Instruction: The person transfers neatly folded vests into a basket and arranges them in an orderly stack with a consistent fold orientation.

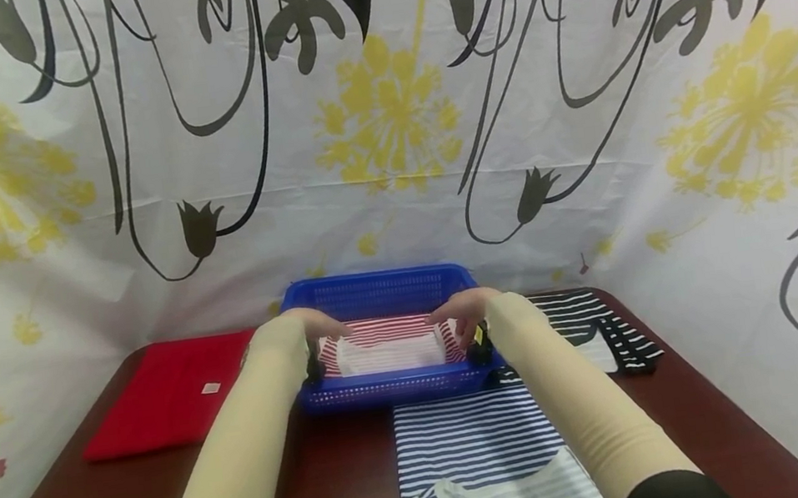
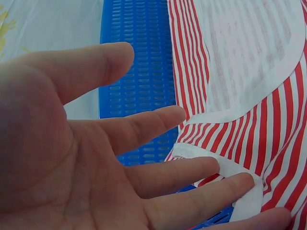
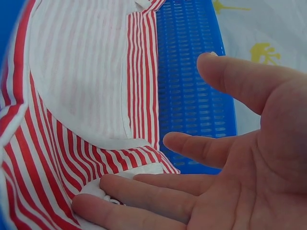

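A red-and-white striped shirt [image 1: 387, 330] with a white inner neckline lies in the blue plastic basket [image 1: 398, 388]. My left hand [image 2: 120, 158] is over the basket's left side, its fingers extended and spread, fingertips right at the shirt's edge. Over the right side is my right hand [image 3: 206, 158], likewise with straight, parted fingers, and its lower fingertips overlap the shirt's white-trimmed edge. Neither hand grips the cloth. In the head view both hands face each other across the striped shirt, and part of each is hidden behind its wrist.
On the dark brown table [image 1: 345, 475] a folded red garment [image 1: 168, 389] lies at left. A navy-and-white striped shirt [image 1: 469, 433] lies in front of the basket, and a black-and-white striped shirt [image 1: 574, 314] at right. A patterned curtain [image 1: 396, 224] hangs close behind.
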Motion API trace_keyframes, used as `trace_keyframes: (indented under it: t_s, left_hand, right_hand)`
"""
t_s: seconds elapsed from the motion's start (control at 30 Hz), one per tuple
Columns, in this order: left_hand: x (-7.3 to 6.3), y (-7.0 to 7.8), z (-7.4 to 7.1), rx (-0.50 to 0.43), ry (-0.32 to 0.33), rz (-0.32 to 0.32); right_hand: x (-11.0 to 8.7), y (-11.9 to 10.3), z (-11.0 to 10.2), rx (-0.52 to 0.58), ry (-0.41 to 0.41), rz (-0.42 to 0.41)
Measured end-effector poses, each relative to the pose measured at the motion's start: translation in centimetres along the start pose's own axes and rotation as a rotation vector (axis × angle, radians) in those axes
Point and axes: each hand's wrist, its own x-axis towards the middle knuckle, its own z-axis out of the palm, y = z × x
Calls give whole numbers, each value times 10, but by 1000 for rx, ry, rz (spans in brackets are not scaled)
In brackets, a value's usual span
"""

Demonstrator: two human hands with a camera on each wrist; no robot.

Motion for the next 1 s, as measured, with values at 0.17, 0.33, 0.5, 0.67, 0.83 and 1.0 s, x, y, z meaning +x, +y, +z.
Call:
trace_keyframes:
  t_s: [0.17,0.33,0.5,0.67,0.83,1.0]
  left_hand:
    - [7,-3,-3,5,19,-16]
    - [8,-6,-3,10,20,2]
    - [8,-6,-4,25,4,29]
    - [-3,5,-11,59,15,74]
    - [-23,16,-25,38,62,183]
    - [-47,11,-29,-91,106,253]
  right_hand:
    - [-3,-2,-1,17,-6,-22]
    - [-2,-3,0,26,12,-9]
    - [0,0,6,164,11,-41]
    - [-10,5,3,290,-3,-91]
    - [-36,7,-17,231,55,-190]
    - [-70,11,-25,76,112,-271]
